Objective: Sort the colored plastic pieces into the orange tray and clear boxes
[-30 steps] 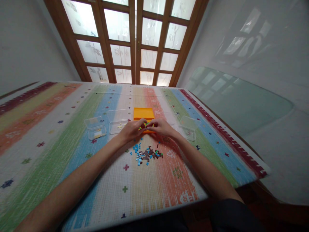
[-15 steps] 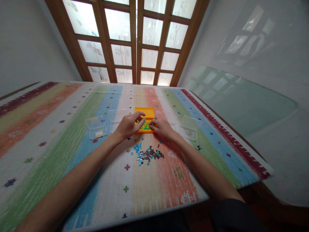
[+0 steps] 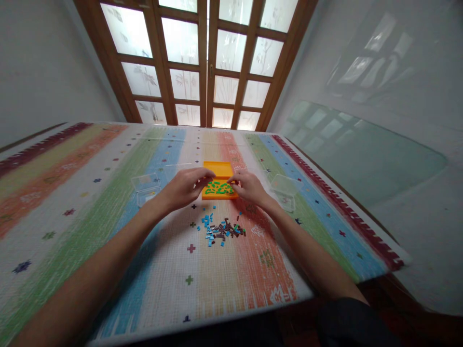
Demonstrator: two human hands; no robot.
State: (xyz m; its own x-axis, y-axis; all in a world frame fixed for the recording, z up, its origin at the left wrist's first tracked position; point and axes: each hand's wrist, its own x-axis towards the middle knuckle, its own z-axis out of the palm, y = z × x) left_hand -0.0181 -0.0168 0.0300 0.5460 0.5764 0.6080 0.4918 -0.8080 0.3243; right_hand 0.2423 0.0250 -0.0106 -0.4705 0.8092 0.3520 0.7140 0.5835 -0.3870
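Note:
An open orange plastic box (image 3: 219,168) stands across from me, its lid laid back and several small green pieces (image 3: 221,189) in its near half. My left hand (image 3: 186,187) hovers at the box's left side, thumb and fingertips brought together; anything in them is too small to make out. Over the box's right side is my right hand (image 3: 250,186), its thumb and fingers pinched, with their contents also hidden. Nearer me, a loose pile of small brown pieces (image 3: 226,229) and blue pieces (image 3: 209,236) that look like building bricks lies on the cloth.
Clear plastic cases with lids up stand on both sides: a left case (image 3: 144,190) partly behind my left wrist, and a right case (image 3: 287,193) beyond my right wrist. A striped cloth (image 3: 170,270) covers the table. Wooden glazed doors (image 3: 202,62) rise behind it.
My left hand has drawn up and left, its spread thumb and finger now together. My right hand has shifted slightly up and right. More of the green pieces show between them.

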